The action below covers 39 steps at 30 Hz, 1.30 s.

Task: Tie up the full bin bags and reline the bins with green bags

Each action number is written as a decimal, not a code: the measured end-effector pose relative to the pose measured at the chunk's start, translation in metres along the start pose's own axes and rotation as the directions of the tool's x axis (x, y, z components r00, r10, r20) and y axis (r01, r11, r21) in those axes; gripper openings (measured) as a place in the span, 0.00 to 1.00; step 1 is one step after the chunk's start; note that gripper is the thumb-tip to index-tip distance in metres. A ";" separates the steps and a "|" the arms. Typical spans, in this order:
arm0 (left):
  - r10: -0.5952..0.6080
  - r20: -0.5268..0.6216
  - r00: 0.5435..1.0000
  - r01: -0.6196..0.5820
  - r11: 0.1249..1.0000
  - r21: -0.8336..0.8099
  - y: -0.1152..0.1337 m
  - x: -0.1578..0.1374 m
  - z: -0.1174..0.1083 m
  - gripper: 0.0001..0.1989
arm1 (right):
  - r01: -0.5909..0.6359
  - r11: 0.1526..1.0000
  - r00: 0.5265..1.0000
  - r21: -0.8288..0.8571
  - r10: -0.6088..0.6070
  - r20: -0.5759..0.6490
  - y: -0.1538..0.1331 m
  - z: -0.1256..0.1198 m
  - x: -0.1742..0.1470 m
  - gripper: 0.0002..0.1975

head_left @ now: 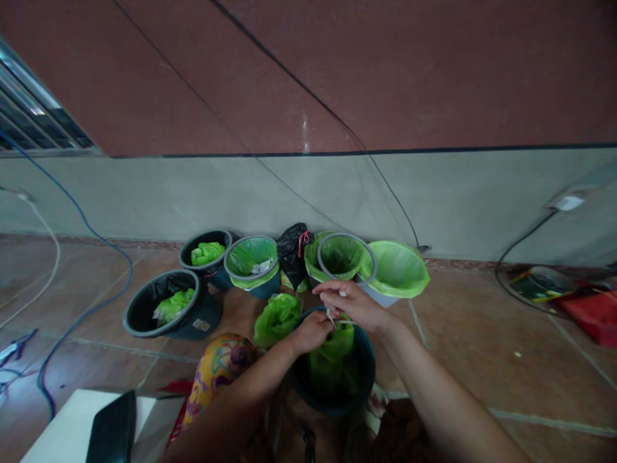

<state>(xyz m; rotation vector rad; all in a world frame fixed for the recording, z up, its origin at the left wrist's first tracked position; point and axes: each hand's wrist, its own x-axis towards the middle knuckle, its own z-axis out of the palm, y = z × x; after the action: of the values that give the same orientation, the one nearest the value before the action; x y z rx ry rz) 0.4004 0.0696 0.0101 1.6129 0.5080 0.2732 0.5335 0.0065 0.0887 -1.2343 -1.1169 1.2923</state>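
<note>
Gripping, with left hand [315,332] and right hand [354,302] close together, a white tie [330,316] at the neck of a green bag [332,360]. Fingers of both hands closed on the tie, though too small to tell exactly how the strands run. Hanging directly below the hands, down inside a dark bin [370,379]. Left hand above the bin's left rim, right hand a little higher and farther out, forearms reaching in from either side. Just left of the left hand, on the floor [482,360], a crumpled bag [277,320]. Beyond the hands, along the wall [231,193], a black bag [290,251] with a red tie, a white-grey bin [398,273] with green liner to its right, a lined bin [253,257] to its left. Farther left, a tipped bin [202,315] with crumpled green plastic inside.
</note>
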 end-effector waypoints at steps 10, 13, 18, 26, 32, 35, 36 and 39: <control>-0.140 -0.116 0.983 0.149 0.987 0.066 -0.002 0.001 -0.022 0.16 | -0.122 0.886 0.969 -0.447 0.009 -0.247 0.042 -0.011 0.008 0.35; -0.199 -0.149 0.969 0.188 0.978 -0.086 -0.011 0.001 -0.024 0.16 | -0.165 0.612 0.986 -0.773 0.080 -0.146 0.049 -0.006 -0.001 0.14; -0.263 -0.253 0.931 0.230 0.961 -0.151 -0.013 -0.002 -0.031 0.10 | -0.079 0.422 0.985 -0.903 0.171 -0.006 0.042 0.002 -0.010 0.14; 0.156 -0.073 0.985 -0.071 0.754 0.653 0.008 -0.011 -0.036 0.09 | -0.056 0.652 0.991 -0.756 -0.058 -0.124 0.059 -0.011 0.012 0.16; 0.364 -0.004 0.931 -0.205 0.532 0.821 0.003 -0.014 -0.028 0.13 | 0.010 0.867 1.000 -0.499 -0.022 -0.020 0.091 -0.006 0.025 0.12; 0.413 -0.042 0.910 -0.172 0.467 0.867 -0.002 -0.015 -0.025 0.10 | -0.021 0.929 0.999 -0.369 0.038 0.038 0.091 -0.009 0.026 0.09; 0.427 -0.058 0.902 -0.161 0.460 0.873 -0.004 -0.015 -0.025 0.09 | -0.040 0.945 0.996 -0.325 0.065 0.067 0.090 -0.011 0.026 0.09; 0.463 -0.109 0.879 -0.140 0.470 0.872 -0.006 -0.016 -0.024 0.08 | -0.095 0.964 0.983 -0.249 0.130 0.129 0.087 -0.014 0.027 0.08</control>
<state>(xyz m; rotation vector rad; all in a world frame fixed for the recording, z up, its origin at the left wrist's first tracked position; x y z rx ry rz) 0.3743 0.0834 0.0092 2.6864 0.6577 0.6615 0.5425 0.0253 -0.0006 -1.4188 -1.3570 1.3785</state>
